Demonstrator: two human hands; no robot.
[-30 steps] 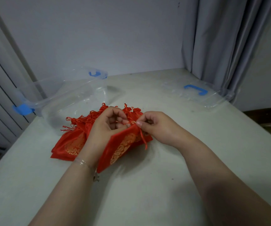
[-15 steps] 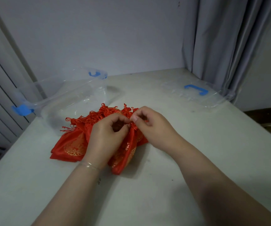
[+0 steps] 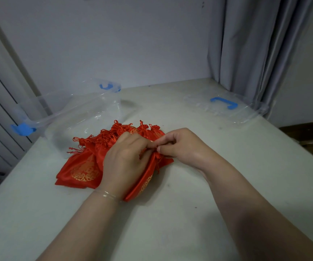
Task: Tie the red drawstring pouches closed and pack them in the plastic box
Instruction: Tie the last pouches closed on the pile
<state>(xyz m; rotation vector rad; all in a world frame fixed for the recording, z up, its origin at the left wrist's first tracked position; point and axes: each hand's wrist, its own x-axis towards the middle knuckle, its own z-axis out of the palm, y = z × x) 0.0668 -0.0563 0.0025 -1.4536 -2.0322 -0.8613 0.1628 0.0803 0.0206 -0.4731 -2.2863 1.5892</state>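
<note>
Both hands work one red pouch (image 3: 144, 182) at the near edge of the pouch pile (image 3: 87, 166): the left hand (image 3: 125, 157) grips its gathered neck, while the right hand's (image 3: 182, 146) fingers (image 3: 159, 146) pinch the drawstring. Drawing the cord straight away from the left fingers should cinch evenly. The open plastic box (image 3: 80, 117) stands beyond-left of the fingers, the lid (image 3: 225, 108) beyond-right, with bare tabletop (image 3: 189, 213) nearer.

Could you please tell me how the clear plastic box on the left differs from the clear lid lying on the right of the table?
The plastic box is deep, with tall walls; the lid is a shallow, flat panel. The plastic box sits directly behind the pile of red pouches, while the lid lies apart by the curtain. The plastic box has blue latches at its two ends; the lid has one blue handle on top. Both are transparent, with blue fittings, and rest on the table.
</note>
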